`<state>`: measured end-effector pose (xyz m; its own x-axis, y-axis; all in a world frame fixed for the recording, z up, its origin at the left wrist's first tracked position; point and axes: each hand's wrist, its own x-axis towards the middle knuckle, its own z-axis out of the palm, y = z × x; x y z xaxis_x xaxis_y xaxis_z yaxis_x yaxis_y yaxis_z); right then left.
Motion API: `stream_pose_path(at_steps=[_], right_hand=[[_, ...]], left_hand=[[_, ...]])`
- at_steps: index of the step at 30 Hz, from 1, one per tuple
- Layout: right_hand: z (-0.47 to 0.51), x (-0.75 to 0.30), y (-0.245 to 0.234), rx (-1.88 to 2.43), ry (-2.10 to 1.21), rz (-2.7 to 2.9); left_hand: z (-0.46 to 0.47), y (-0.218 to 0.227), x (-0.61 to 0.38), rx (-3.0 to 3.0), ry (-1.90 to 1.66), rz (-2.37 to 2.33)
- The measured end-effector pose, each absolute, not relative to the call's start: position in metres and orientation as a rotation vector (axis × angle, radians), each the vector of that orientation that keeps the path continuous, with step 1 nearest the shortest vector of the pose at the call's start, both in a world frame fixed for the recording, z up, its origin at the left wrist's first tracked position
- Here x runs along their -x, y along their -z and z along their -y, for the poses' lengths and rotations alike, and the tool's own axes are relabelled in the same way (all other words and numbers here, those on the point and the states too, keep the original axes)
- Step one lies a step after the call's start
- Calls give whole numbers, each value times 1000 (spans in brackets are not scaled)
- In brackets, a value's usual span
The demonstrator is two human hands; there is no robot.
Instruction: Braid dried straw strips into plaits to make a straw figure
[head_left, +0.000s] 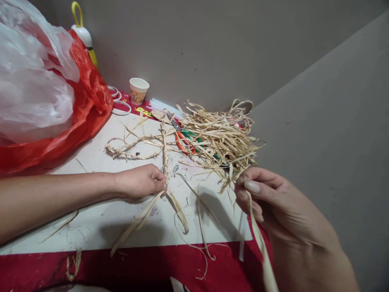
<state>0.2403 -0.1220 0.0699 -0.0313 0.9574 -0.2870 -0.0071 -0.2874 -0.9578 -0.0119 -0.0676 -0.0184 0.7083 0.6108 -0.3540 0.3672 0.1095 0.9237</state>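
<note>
Your left hand (pixel 141 182) has thumb and forefinger pinched on the plaited straw cord (pixel 164 154) close to its near end, just above the white sheet (pixel 94 211). From that pinch the cord's long axis runs almost straight away from you, and below it loose straw tails (pixel 178 213) splay toward you, some leaning left, some right.

Your right hand (pixel 282 207) is raised well apart on the other side, thumb and fingertips closed on a single pale straw strip (pixel 258 235) that hangs down toward you, roughly in line with your forearm; you can't tell whether its upper end goes beyond the curled fingers.

The relation to mind: the cord's near end lies left of your right fingers and a little farther down the view, with your left hand touching it. The heap of straw strips (pixel 221 134) sits beyond your right fingertips, and orange-handled scissors (pixel 183 144) lie between it and the cord.
</note>
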Motion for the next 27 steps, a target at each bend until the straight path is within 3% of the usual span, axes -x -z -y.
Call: stream_pose_path(at_steps=[5, 12, 20, 27], right_hand=[[128, -198, -67, 1260, -1466, 1104], [125, -139, -18, 1283, -1683, 1155], [136, -138, -11, 1165, -1259, 1209], [143, -143, 1, 1149, -1102, 1323]], left_hand=[[68, 13, 11, -1307, -189, -835], [66, 4, 11, -1160, -125, -730], [62, 9, 10, -1063, -121, -778], [63, 8, 11, -1042, -142, -795]])
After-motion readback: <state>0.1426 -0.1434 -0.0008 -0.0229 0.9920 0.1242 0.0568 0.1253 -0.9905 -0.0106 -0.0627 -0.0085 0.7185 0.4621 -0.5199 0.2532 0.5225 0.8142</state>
